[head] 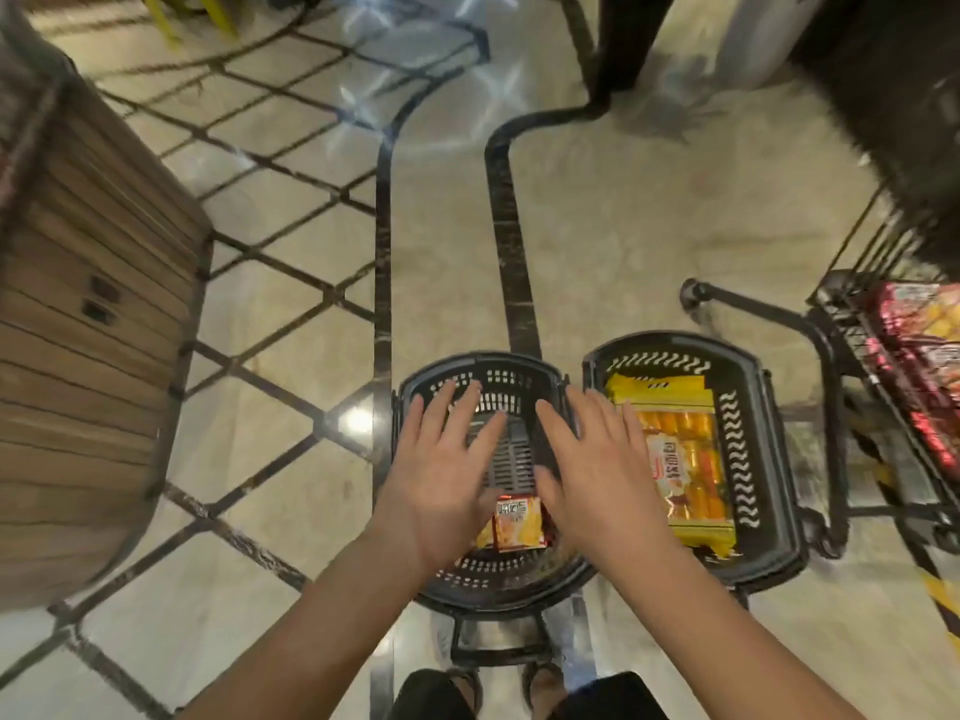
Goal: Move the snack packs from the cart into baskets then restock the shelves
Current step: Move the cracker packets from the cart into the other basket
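Both hands (pixel 524 475) flat over basket (pixel 511 379)

The left basket (pixel 498 363) has bare room at its far end, with a small snack pack (pixel 517 524) at the near end. Yellow packs (pixel 685 459) fill the right basket (pixel 737 423). The cart (pixel 852 330) crowds the right and a wooden cabinet (pixel 88 356) the left, with open floor (pixel 270 459) between

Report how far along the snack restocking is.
Done: yellow packs lie in the right basket; one small pack lies in the left basket. In hand: nothing; the left hand and right hand hover open above it. Left: red packs sit in the cart, and no shelf restocking shows.
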Available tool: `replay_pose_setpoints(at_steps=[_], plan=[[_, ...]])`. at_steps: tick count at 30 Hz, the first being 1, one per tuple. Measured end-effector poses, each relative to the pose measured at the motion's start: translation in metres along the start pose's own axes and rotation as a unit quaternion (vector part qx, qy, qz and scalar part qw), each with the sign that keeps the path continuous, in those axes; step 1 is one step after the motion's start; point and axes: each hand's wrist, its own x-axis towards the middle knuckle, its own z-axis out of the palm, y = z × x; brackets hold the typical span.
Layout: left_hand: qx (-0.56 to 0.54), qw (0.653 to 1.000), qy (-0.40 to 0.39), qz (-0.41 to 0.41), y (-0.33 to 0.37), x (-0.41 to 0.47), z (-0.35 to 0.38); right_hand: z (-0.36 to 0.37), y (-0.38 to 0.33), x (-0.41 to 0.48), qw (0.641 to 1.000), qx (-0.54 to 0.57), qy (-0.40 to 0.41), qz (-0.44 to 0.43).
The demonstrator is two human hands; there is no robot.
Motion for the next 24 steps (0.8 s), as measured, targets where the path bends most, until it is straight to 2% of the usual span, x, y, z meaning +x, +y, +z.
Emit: replay_pose_setpoints(at_steps=[4,11,14,19,24], plan=[[0.018,0.998,0.058,0.018,0.035,-0.018,-0.052,-0.058,0.011,-0.034,0.998,-0.004,0.059,0.019],[0.047,0.99,0.085,0.106,0.092,-0.02,-0.103,-0.103,0.043,-0.1,0.987,-0.019,0.116,0.113],[0.067,0.986,0.066,0.14,0.117,-0.018,-0.115,-0.11,0.059,-0.138,0.978,-0.02,0.123,0.17],[0.06,0.964,0.059,0.253,0.181,-0.022,-0.124,-0.129,0.09,-0.217,0.949,-0.014,0.143,0.28],[0.08,0.942,0.05,0.322,0.257,-0.04,-0.131,-0.153,0.11,-0.284,0.925,-0.003,0.159,0.344]])
